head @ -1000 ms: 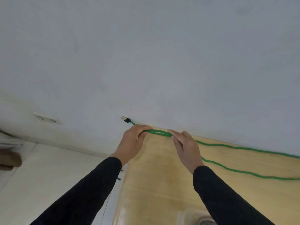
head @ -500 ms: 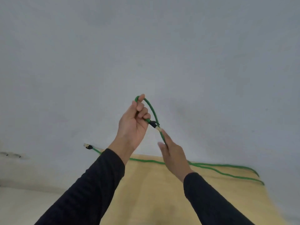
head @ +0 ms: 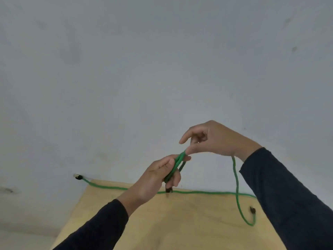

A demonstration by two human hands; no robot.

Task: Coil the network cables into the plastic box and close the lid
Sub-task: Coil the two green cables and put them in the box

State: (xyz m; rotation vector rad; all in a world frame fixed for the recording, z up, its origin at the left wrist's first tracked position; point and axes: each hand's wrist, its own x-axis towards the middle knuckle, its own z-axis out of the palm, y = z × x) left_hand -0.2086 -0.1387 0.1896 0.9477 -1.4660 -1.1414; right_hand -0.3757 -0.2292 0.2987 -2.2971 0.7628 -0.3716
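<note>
My left hand (head: 158,175) is raised above the wooden table (head: 180,219) and is closed around folded loops of a green network cable (head: 175,166); a dark plug end hangs just below its fingers. My right hand (head: 214,139), higher and to the right, pinches the same cable at the top of the loops. From it a strand drops to the table and curls back up to a dark plug (head: 252,210). A second green cable (head: 108,187) lies along the table's far edge, its plug (head: 77,176) sticking out past the left corner. The plastic box is out of view.
A plain grey-white wall (head: 162,69) rises right behind the table. Pale floor (head: 27,240) shows at the lower left beside the table's left edge. Both black sleeves reach in from the bottom of the view.
My right hand has risen above and right of my left hand, drawing cable up. My left hand now holds several folded strands. The loose end has slid in to the table's right side.
</note>
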